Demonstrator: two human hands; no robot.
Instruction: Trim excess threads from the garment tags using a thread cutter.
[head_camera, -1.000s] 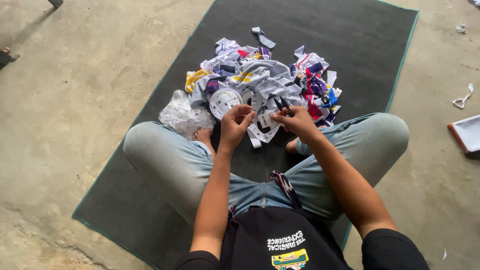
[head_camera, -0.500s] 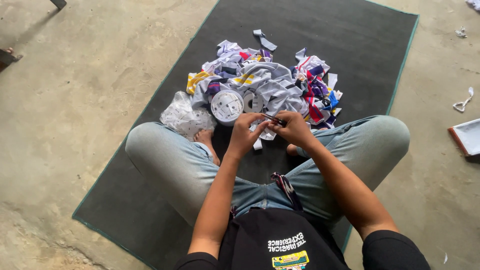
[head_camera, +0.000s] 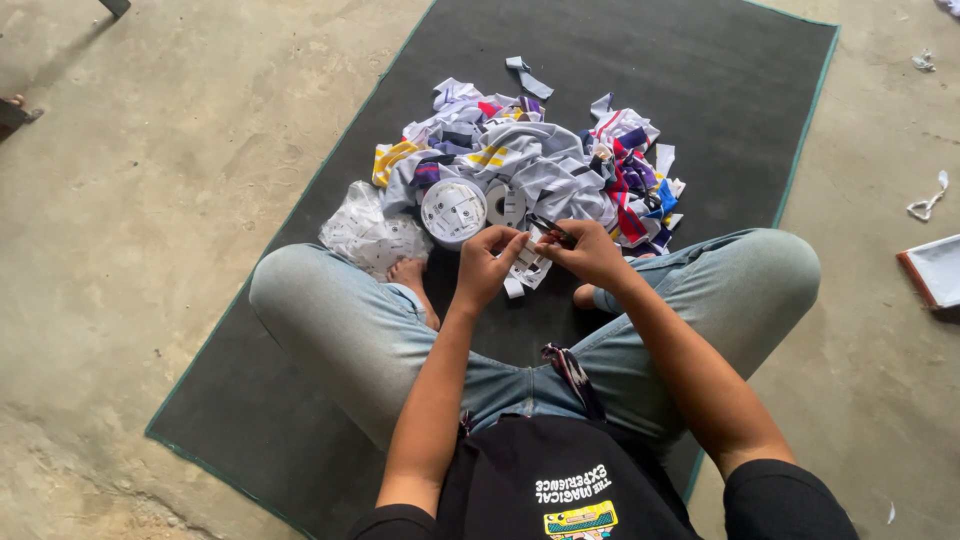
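I sit cross-legged on a dark mat (head_camera: 300, 330). My left hand (head_camera: 487, 265) pinches a white label strip (head_camera: 523, 270) that hangs down between my knees. My right hand (head_camera: 592, 252) grips small dark scissors (head_camera: 551, 229), their blades pointing at the strip, close to my left fingertips. Just beyond my hands lie two white tape rolls (head_camera: 455, 210) and a pile of cloth scraps (head_camera: 545, 165) in grey, white, yellow, red and purple.
A clear bag of white labels (head_camera: 368, 236) lies by my left knee. Bare concrete floor (head_camera: 150, 170) surrounds the mat. A white tray (head_camera: 935, 270) and a scrap of white material (head_camera: 928, 200) lie on the floor at the right.
My left hand has shifted slightly right, closing in on my right hand. Both hands came a little nearer my body with the strip and scissors.
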